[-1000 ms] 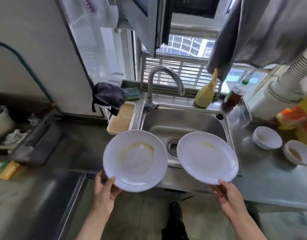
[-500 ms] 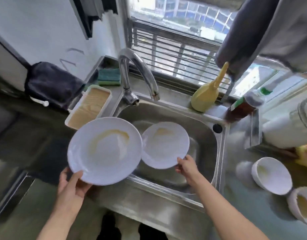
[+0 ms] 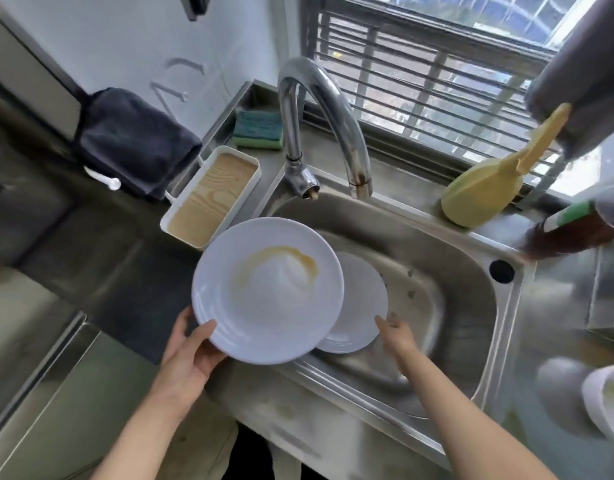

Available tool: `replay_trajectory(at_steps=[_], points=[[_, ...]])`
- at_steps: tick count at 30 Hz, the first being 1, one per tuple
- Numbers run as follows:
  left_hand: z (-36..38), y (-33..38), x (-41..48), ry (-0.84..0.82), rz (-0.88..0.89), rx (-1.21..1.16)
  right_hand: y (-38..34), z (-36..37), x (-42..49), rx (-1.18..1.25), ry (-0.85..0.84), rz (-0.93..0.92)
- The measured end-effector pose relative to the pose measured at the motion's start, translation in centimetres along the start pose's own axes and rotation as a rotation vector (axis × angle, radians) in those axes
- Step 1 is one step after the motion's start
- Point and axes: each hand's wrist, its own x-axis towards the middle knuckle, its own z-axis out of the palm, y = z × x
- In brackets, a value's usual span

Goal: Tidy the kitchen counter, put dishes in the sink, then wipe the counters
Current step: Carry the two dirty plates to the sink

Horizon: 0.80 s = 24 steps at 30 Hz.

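Left hand (image 3: 191,355) grips stained plate (image 3: 267,292) by its rim; right hand (image 3: 397,336) has loose fingers touching second plate (image 3: 361,303).
Second plate lies in sink (image 3: 471,306), partly under the stained one (bottle (image 3: 575,233) label green, too blurred to read).

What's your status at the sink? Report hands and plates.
Left hand grips stained plate above sink left edge. Right hand at lower plate rim in basin, grip unclear. Faucet behind, nothing blocking.

The right hand (image 3: 397,336) lowered its plate (image 3: 362,306) into the sink (image 3: 471,299), fingers loosening at its 4 o'clock rim, while the left hand (image 3: 191,355) swung the stained plate (image 3: 267,292) over its 9 o'clock side.
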Motion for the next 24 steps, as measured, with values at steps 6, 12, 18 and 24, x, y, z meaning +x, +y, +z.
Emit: replay_trajectory(at_steps=[6,12,18,24], points=[[0.9,0.4,-0.9,-0.128,-0.062,-0.005,-5.6,-0.3,-10.1,0.504,-0.395,-0.122],[2.8,0.0,-0.1,-0.248,-0.115,0.145,-4.6,0.0,-13.7,0.726,-0.369,-0.162],[4.2,-1.8,3.0,-0.236,0.325,0.949,-2.9,-1.5,-11.2,0.862,-0.24,-0.11],[1.7,-6.1,4.6,-0.125,0.708,1.729,-2.6,-2.0,-6.4,0.82,-0.123,-0.061]])
